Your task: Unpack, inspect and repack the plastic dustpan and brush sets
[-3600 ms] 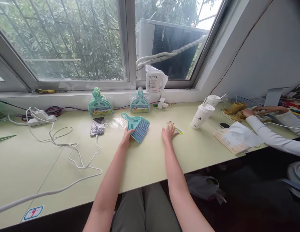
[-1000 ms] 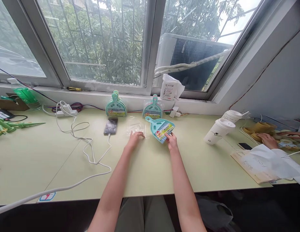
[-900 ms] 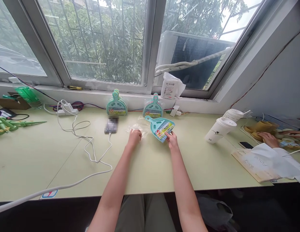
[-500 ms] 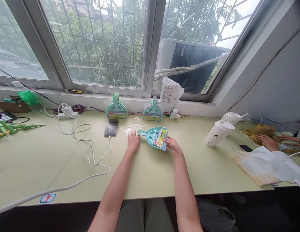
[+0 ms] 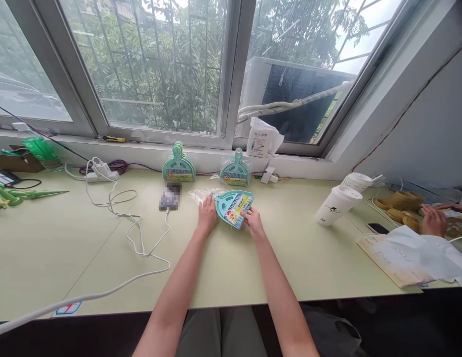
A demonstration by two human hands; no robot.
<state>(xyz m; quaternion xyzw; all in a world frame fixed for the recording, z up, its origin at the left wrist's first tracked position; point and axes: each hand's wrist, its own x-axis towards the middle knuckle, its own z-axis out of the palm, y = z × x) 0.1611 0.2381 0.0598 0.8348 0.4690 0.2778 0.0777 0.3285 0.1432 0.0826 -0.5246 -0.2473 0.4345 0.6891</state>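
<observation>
A teal mini dustpan with a brush and printed card [image 5: 234, 207] lies slanted over the table, its handle end toward the left. My right hand [image 5: 254, 221] grips its wide lower right edge, thumb on the card. At the handle end my left hand [image 5: 207, 214] is closed on a clear plastic bag [image 5: 201, 195], which spreads out behind the fingers; the handle tip is hidden by the bag and hand. By the wall stand two upright groups of similar dustpan sets, a left stack [image 5: 178, 166] and a right stack [image 5: 235, 171].
Left of my hands are a phone [image 5: 169, 197] on a white cable [image 5: 143, 238] and a power strip [image 5: 103, 174]. To the right stand white cups [image 5: 337, 206], a tissue pack [image 5: 394, 260] and a dark phone [image 5: 377, 228]. Another person's hand [image 5: 434, 220] works at far right.
The dustpan set has shifted left and turned, its handle going toward the bag at my left hand. My right hand moved left with it. The other person's hand moved right.
</observation>
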